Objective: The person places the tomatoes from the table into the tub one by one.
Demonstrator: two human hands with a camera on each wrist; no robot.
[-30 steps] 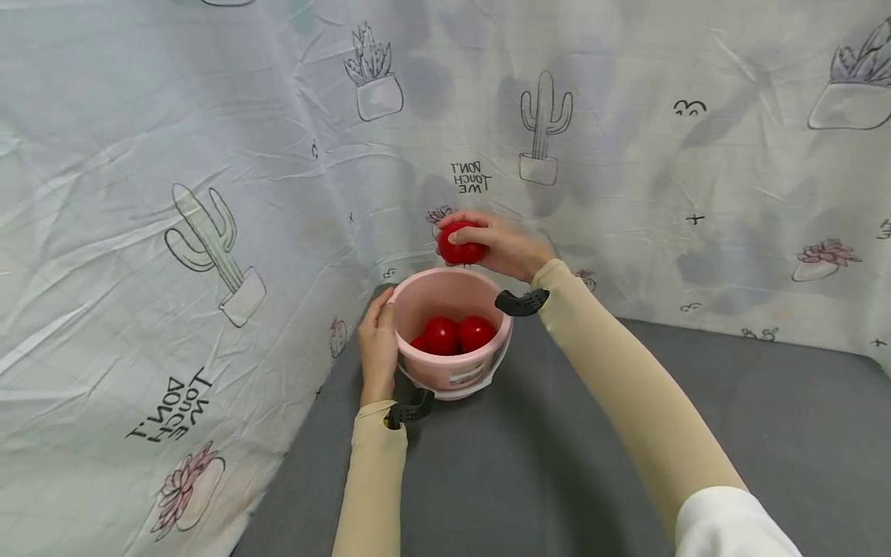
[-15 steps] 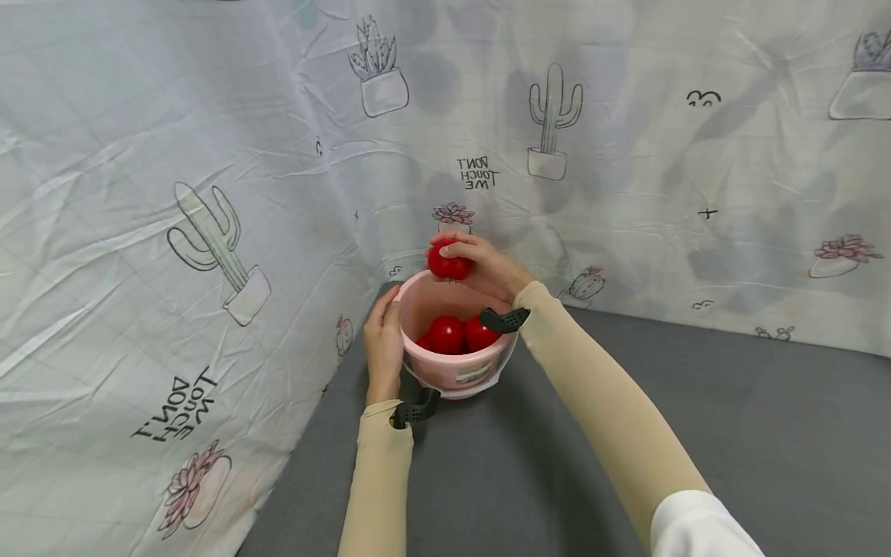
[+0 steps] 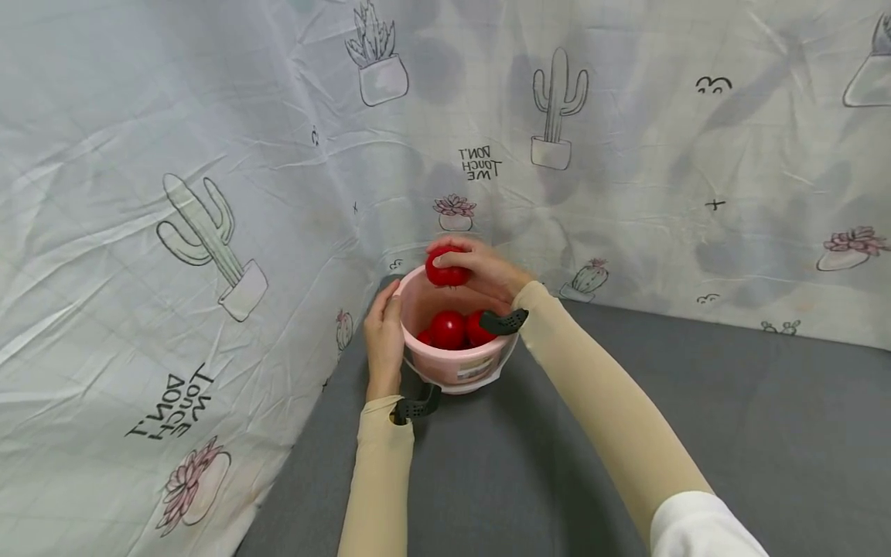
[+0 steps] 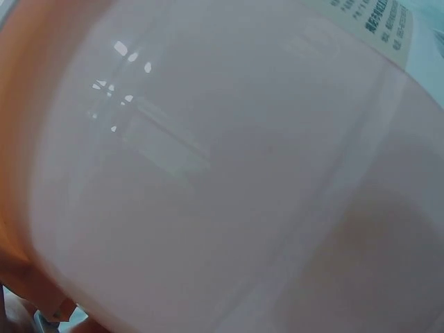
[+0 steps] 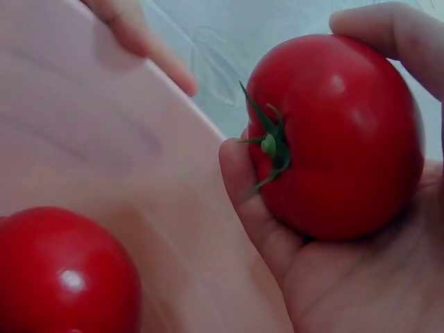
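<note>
A tomato (image 5: pixel 347 139) with a green stem sits in the grip of my right hand (image 3: pixel 483 267), fingers and thumb round it. That hand is over the far part of a pink bucket (image 3: pixel 452 357). Inside the bucket lie several red tomatoes (image 3: pixel 448 330), partly hidden by the right wrist's black strap. My left hand (image 3: pixel 384 340) holds the bucket's left side, with fingers at the rim. The bucket's pale outer wall (image 4: pixel 208 173) fills most of the left wrist view.
The bucket stands on a dark grey tabletop (image 3: pixel 487 472) near a corner. White sheets printed with cactus drawings (image 3: pixel 626 155) hang behind and to the left.
My right hand has brought the held tomato down and slightly left, from beyond the bucket's far rim to over its opening. The left hand stays on the bucket.
</note>
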